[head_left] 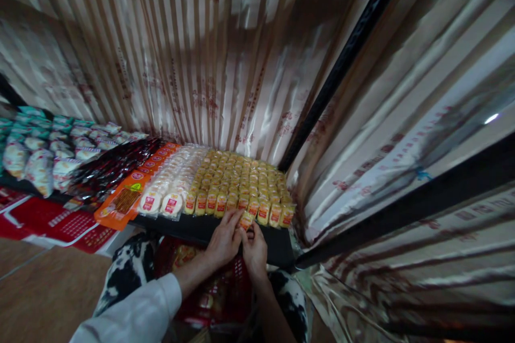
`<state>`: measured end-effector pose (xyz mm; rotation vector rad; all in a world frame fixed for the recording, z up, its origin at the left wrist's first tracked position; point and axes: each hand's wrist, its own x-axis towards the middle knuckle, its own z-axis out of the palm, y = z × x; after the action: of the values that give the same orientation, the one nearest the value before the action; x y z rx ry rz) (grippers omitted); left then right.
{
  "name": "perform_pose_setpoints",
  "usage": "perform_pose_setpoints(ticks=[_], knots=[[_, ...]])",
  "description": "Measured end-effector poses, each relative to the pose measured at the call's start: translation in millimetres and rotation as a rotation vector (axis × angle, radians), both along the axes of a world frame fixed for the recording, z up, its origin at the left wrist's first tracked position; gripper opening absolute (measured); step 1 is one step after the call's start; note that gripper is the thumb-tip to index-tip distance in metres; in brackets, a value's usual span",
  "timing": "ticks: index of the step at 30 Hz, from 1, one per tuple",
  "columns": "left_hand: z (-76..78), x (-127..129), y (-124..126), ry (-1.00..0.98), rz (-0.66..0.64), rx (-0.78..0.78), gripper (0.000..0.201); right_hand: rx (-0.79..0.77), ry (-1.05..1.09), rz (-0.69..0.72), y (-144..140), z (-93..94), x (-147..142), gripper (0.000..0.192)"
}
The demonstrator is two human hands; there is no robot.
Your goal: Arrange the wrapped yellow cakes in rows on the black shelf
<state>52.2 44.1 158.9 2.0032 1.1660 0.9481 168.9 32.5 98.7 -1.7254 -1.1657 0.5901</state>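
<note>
My left hand (224,240) and my right hand (254,248) meet at the front edge of a dark shelf (193,228), both pinching one small yellow snack packet (245,220) with a red label. The packet sits at the front of a dense block of the same yellow packets (241,182) laid in rows. To their left lie rows of white round packets (171,182) with red labels.
Orange packets (124,201), dark red packets (108,169) and green-and-white bags (48,150) fill the shelf's left side. Striped shiny sheets (209,64) hang behind and to the right, with black frame bars (338,69). A red basket (217,289) sits below my arms.
</note>
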Motion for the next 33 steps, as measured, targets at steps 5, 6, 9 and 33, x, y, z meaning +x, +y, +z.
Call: perform_pose_setpoints(ticks=[5,6,9,33], knots=[[-14.6,2,1,0.047,-0.012,-0.059,0.049,0.020,-0.049,-0.045,16,-9.9,-4,0.050],[-15.9,2,2,0.053,-0.008,-0.070,0.050,0.029,-0.069,-0.051,18,-11.5,-5,0.049],[-17.8,2,4,0.042,-0.001,-0.082,0.051,0.050,-0.111,-0.065,21,-13.9,-8,0.049],[-41.6,3,2,0.119,0.020,-0.018,0.042,0.189,-0.248,-0.006,17,-15.9,-14,0.035]])
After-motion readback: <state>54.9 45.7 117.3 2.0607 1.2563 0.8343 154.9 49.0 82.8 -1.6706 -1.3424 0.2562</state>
